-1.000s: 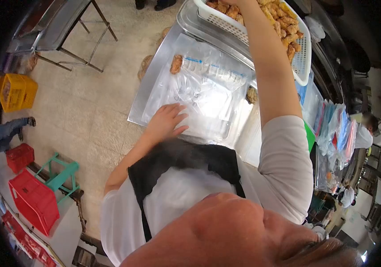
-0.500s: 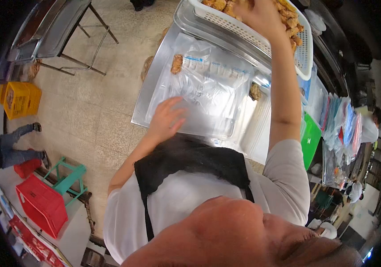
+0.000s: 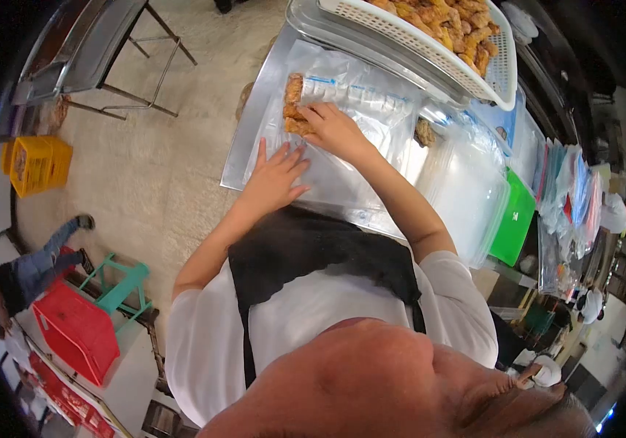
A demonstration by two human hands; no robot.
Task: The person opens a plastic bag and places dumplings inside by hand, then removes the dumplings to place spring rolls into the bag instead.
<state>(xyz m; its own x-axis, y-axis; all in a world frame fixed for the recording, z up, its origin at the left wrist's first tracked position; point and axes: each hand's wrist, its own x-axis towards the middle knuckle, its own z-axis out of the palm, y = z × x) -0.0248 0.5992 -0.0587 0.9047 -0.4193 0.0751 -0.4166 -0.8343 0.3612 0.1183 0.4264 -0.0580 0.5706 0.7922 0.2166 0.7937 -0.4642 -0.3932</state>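
Note:
A clear plastic bag (image 3: 357,128) lies flat on the metal tray (image 3: 243,150) in front of me. Golden-brown fried chicken pieces (image 3: 293,87) form a short column near its left side. My right hand (image 3: 333,131) reaches over the bag, its bent fingers on the lowest chicken piece (image 3: 297,126). Just below, my left hand (image 3: 275,179) rests on the bag with fingers spread and holds nothing. At the far side, a white perforated basket (image 3: 430,45) is heaped with more fried chicken.
Beneath the basket is a clear plastic tray (image 3: 304,23). On the right are stacked clear containers (image 3: 466,193), a green board (image 3: 514,223) and hanging plastic bags (image 3: 579,186). A yellow crate (image 3: 41,166), red bin (image 3: 78,332) and green stool (image 3: 123,285) stand left. A person's legs (image 3: 50,255) show there.
My right hand has come from the basket down to the bag, where more chicken now lies below the first piece. My left hand has moved slightly up the bag.

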